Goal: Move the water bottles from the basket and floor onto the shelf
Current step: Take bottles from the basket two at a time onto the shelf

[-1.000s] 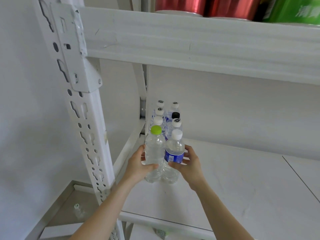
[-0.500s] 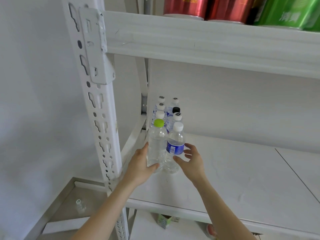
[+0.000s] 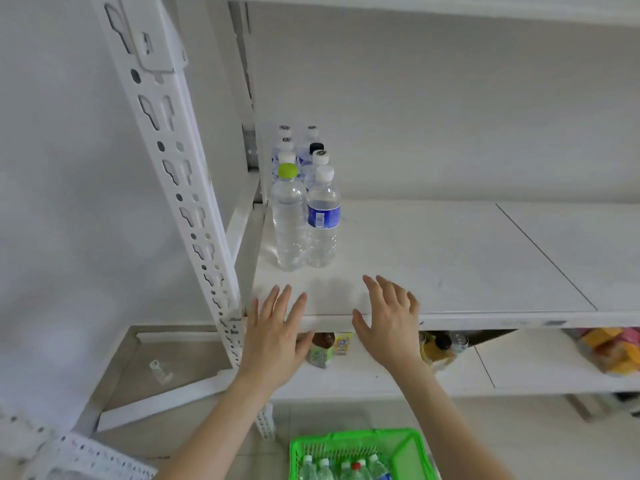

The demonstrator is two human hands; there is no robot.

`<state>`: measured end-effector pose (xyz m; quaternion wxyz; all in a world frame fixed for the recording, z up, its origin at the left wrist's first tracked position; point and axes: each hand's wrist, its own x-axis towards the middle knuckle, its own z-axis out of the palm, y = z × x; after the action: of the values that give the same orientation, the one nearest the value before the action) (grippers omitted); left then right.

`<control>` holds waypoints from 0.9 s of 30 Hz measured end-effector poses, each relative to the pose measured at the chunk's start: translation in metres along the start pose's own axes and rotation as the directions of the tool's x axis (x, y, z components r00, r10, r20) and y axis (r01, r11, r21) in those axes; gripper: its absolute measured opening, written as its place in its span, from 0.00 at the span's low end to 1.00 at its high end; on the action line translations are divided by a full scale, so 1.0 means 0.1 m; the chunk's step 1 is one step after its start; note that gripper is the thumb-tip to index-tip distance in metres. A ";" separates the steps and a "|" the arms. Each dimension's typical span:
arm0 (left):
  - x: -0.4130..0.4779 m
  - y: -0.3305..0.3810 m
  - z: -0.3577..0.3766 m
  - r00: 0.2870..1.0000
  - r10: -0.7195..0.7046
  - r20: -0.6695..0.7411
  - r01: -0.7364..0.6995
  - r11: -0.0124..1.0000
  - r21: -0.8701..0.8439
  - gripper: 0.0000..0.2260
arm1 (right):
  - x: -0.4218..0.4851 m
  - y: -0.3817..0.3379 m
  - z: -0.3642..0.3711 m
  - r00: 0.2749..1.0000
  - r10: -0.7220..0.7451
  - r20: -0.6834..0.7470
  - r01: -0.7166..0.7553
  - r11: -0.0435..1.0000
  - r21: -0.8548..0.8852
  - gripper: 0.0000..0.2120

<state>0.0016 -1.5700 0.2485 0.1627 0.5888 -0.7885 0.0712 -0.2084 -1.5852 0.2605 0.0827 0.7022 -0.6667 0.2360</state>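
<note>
Both hands have let go and pulled back to the shelf (image 3: 450,258) edge, left hand (image 3: 273,337) and right hand (image 3: 389,323) open, empty, grip wide; two bottles (image 3: 304,220) now stand in the row, more wait in the basket (image 3: 412,448) below.

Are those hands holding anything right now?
Nothing. The left hand and right hand are open and empty, short of the green-capped clear plastic bottle.

Hidden and cut off

The green basket (image 3: 360,452) runs off the bottom edge; rear bottles (image 3: 313,147) hide behind the front pair; items under the shelf (image 3: 485,265) are half concealed.
</note>
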 end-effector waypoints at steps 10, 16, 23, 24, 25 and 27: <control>-0.88 0.59 0.13 0.990 -0.082 0.116 0.075 0.995 0.062 0.30 | -1.11 0.36 -0.20 0.988 -0.028 0.154 0.047 0.992 -0.118 0.31; -1.74 1.15 0.20 0.970 -0.148 0.192 0.142 0.989 0.043 0.29 | -1.92 0.63 -0.37 0.952 -0.060 0.300 0.101 0.987 -0.125 0.31; -2.54 1.58 0.26 0.922 -0.203 0.328 0.194 0.979 0.062 0.32 | -2.83 0.79 -0.47 0.899 -0.004 0.438 0.069 0.989 -0.133 0.31; -2.64 1.61 0.27 0.919 -0.201 0.338 0.194 0.979 0.055 0.32 | -2.95 0.81 -0.47 0.891 0.016 0.453 0.055 0.988 -0.144 0.31; -2.73 1.63 0.29 0.916 -0.198 0.349 0.193 0.980 0.048 0.33 | -3.08 0.82 -0.46 0.885 0.039 0.465 0.040 0.987 -0.157 0.31; -2.94 1.62 0.32 0.905 -0.191 0.381 0.192 0.981 0.037 0.33 | -3.32 0.81 -0.44 0.877 0.082 0.473 0.004 0.984 -0.179 0.31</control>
<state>-0.0837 -1.2657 0.1317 0.0123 0.6657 -0.7436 -0.0618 -0.2975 -1.2762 0.1366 -0.0281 0.7151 -0.6985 -0.0023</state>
